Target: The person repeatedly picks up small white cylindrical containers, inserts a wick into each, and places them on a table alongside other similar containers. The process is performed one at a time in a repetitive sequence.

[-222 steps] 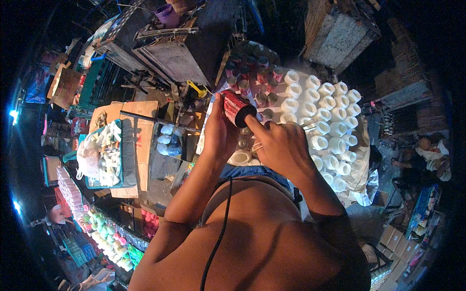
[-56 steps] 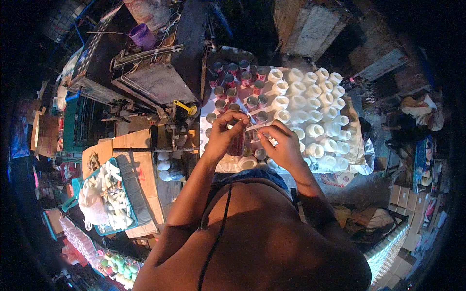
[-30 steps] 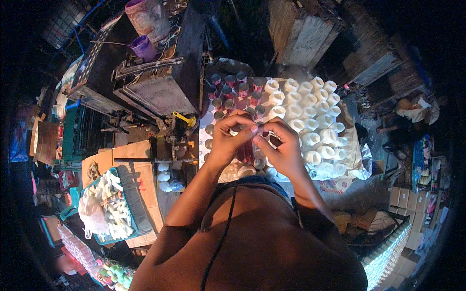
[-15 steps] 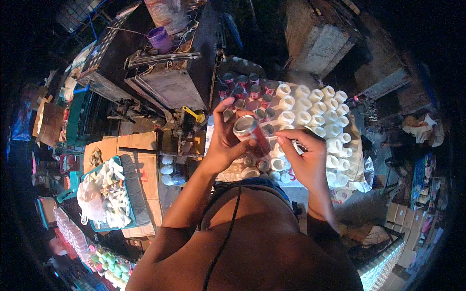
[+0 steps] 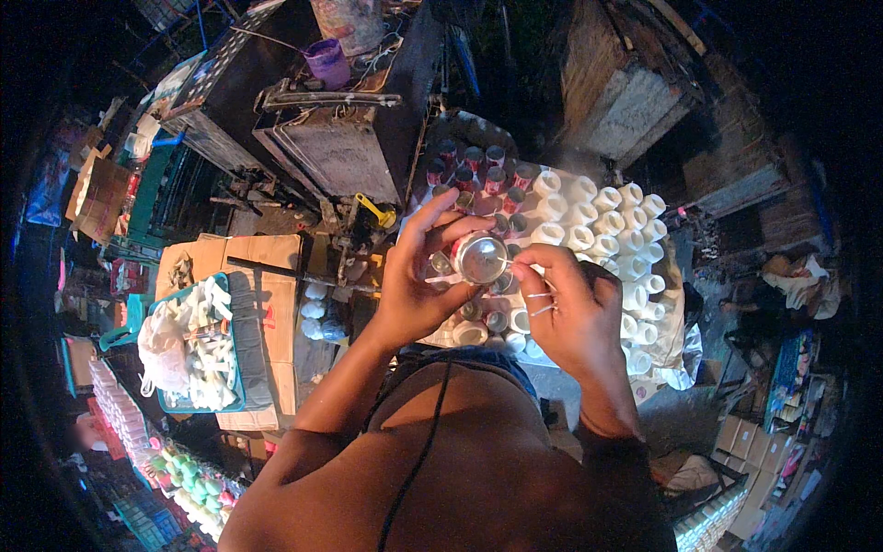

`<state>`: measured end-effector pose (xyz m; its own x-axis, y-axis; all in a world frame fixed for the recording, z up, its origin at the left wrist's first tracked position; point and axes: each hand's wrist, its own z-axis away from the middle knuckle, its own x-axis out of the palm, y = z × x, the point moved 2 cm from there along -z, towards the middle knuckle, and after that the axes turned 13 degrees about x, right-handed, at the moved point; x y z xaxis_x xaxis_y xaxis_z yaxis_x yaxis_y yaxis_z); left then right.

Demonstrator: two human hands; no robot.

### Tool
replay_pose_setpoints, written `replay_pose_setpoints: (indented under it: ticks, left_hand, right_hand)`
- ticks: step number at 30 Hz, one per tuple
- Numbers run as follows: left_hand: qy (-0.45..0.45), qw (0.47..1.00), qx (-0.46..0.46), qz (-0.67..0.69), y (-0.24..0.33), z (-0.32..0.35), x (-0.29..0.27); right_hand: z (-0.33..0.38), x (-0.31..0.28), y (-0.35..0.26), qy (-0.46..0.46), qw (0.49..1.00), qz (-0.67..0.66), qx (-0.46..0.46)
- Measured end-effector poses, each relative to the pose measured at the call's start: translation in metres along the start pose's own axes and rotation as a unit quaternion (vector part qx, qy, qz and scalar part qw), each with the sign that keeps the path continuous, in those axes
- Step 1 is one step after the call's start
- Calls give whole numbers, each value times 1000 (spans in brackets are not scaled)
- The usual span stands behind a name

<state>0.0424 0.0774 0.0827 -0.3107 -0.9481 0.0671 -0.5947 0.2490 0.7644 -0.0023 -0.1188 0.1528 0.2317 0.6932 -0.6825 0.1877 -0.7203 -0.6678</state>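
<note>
My left hand (image 5: 412,287) is wrapped round the side of a small red-and-silver can (image 5: 482,259), its round silver end tilted up at me. My right hand (image 5: 579,299) pinches a thin white string (image 5: 541,311) between thumb and forefinger, right at the can's rim. Part of the string lies across the fingers; whether it is fixed to the can cannot be made out. Beneath both hands is a table crowded with red cans (image 5: 473,158) on its far left and rows of white hollow cylinders (image 5: 609,224) on its right.
To the left, a teal tray (image 5: 243,368) full of white pieces and a plastic bag sits on flattened cardboard (image 5: 287,345). A yellow-handled tool (image 5: 375,210) lies beyond it. Metal cabinets (image 5: 322,152) stand at the far side, one with a purple bucket (image 5: 327,64) on top.
The can has turned so that its silver end faces up toward me. My right hand has come up to its rim, and the white string now shows between its fingers.
</note>
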Motion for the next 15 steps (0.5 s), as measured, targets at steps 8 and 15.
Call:
replay_pose_setpoints:
  ticks: [8, 15]
  left_hand:
    - [-26, 997, 21, -72, 4, 1, 0]
    - [-60, 987, 36, -142, 7, 4, -1]
  right_hand:
    - [0, 1, -6, 56, 991, 71, -100]
    - [2, 8, -6, 61, 988, 82, -112]
